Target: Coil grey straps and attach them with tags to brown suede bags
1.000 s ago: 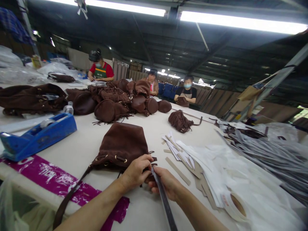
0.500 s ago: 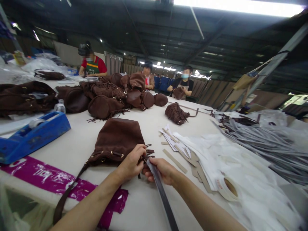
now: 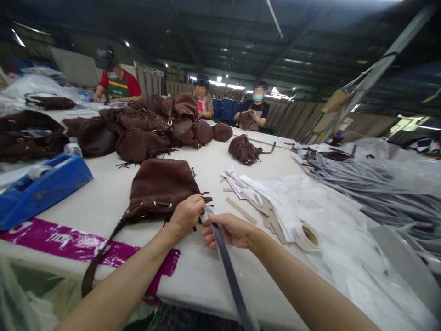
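Note:
A dark brown fringed bag (image 3: 161, 184) with gold eyelets lies on the white table (image 3: 113, 184), its strap hanging over the front edge. My left hand (image 3: 188, 214) is closed at the bag's right corner; what its fingertips pinch there is too small to name. Just right of it, my right hand (image 3: 227, 230) is closed on a long dark strap (image 3: 229, 271) wrapped in clear plastic. That strap runs down past the table's front edge. The two hands are close together.
Brown bags (image 3: 138, 138) are piled behind. A blue tape dispenser (image 3: 48, 188) stands left. Card strips (image 3: 241, 210), white sheets, a tape roll (image 3: 307, 236) and plastic-wrapped straps (image 3: 379, 197) lie right. Three people work across the table.
The view has shifted, so the bag and table sit higher and further left. My right hand has moved slightly down the wrapped strap, away from the bag's corner.

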Tool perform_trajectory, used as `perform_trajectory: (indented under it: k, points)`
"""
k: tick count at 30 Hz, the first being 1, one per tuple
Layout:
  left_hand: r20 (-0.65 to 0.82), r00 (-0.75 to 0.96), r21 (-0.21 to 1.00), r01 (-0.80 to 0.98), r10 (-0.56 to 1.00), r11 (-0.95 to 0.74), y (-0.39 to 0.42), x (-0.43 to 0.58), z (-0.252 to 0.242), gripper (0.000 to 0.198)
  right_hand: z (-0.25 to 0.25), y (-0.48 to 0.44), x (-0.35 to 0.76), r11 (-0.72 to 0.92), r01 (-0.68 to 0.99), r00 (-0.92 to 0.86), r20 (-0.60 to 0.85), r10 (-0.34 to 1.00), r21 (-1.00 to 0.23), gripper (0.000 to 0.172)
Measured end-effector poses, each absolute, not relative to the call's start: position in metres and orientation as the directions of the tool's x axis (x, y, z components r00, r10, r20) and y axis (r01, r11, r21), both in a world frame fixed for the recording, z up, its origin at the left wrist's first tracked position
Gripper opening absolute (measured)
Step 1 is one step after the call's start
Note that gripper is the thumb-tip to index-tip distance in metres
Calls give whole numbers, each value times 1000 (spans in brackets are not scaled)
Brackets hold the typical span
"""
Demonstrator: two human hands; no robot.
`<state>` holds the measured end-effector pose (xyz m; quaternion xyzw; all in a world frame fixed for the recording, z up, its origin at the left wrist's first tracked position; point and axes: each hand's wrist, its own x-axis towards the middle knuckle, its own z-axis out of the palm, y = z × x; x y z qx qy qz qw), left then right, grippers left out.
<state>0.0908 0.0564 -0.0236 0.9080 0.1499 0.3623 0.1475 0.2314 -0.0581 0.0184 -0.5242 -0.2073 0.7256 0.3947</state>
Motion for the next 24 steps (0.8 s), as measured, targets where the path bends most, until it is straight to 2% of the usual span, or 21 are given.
perform_trajectory:
  k: [4, 9, 15, 21, 23, 24]
  points:
    - [593, 693, 333, 253, 410, -908, 62, 93, -27, 12, 18, -120, 231, -594, -323, -212, -555, 804, -737, 31]
    - [573, 688, 276, 350, 445, -895, 73, 96, -27, 12, 7, -196, 239, -529, -442, -264, -459, 848, -724, 34]
    - [542, 705, 176, 436, 457, -882, 85, 98, -20, 14, 15, -262, 264, -362, -479, -107, -357, 928, -800, 35]
    - [531, 706, 65, 518, 469, -853, 88, 98, -2, 18, 44, -257, 272, -196, -458, 48, -244, 969, -867, 33]
    - [549, 686, 32, 554, 478, -832, 75, 99, 9, 27, 53, -245, 271, -130, -461, 95, -195, 976, -878, 32]
    - [564, 677, 19, 562, 473, -827, 64, 101, 16, 39, 58, -238, 271, -110, -463, 110, -181, 977, -880, 32]
